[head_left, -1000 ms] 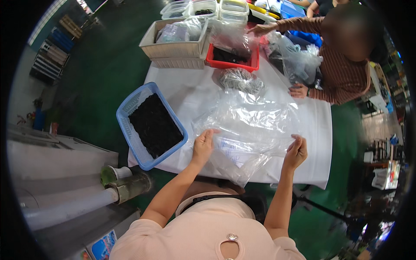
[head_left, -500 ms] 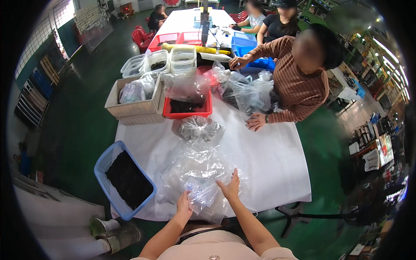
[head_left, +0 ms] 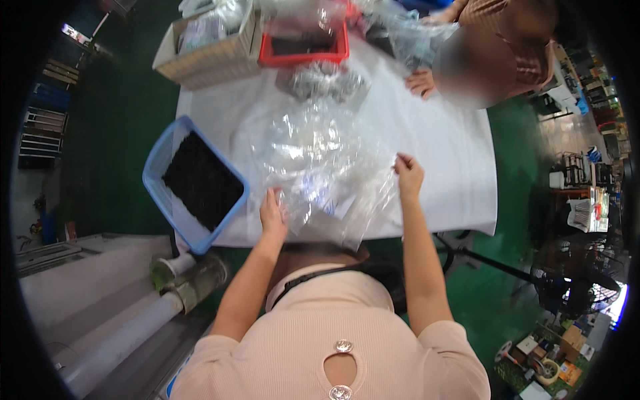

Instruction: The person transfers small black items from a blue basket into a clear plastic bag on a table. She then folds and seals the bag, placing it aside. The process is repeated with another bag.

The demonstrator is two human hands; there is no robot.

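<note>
Both hands pinch the clear plastic bag (head_left: 320, 167) spread on the table (head_left: 440, 140) between them, left hand (head_left: 272, 217) at its near edge, right hand (head_left: 408, 175) at its side; keeping an even, gentle tension should flatten it.

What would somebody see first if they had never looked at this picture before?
Probably the big crinkly clear plastic bag spread in the middle of the white table, with the left hand and the right hand holding its near edges. Next comes the blue tray of dark stuff at the table's left corner. At the far side stand a red tray and a person in a striped brown top.
</note>
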